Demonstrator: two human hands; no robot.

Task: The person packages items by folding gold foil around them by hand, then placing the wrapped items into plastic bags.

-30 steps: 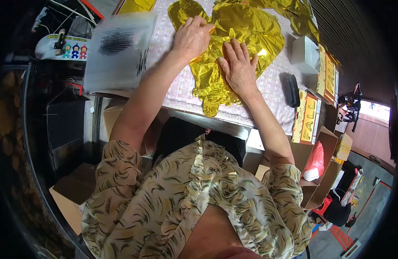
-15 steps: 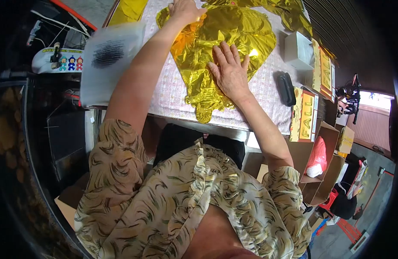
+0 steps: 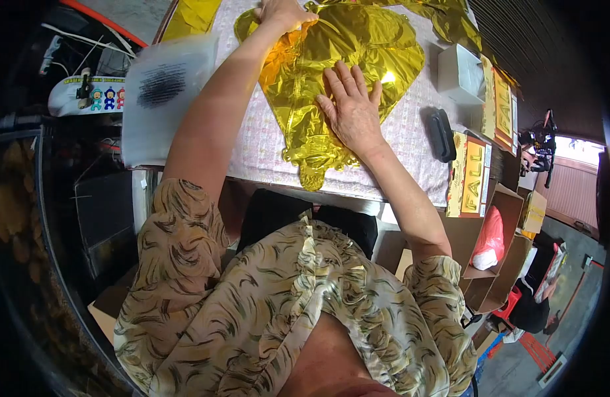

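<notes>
A flat, uninflated gold foil balloon lies on the table's pale patterned cloth. My right hand presses flat on the balloon's middle, fingers spread. My left hand reaches to the balloon's far left edge near the top of the view and pinches the foil there; its fingertips are partly cut off by the frame edge. The balloon's narrow tail points toward me near the table's front edge.
A stack of clear printed bags lies at the table's left. A white box, a black device and yellow "FALL" cards sit on the right. More gold foil lies beyond. Open cardboard boxes stand on the floor at right.
My left hand has slid from the balloon's centre up to its far left edge, spreading the foil out. My right hand has stayed pressed on the middle.
</notes>
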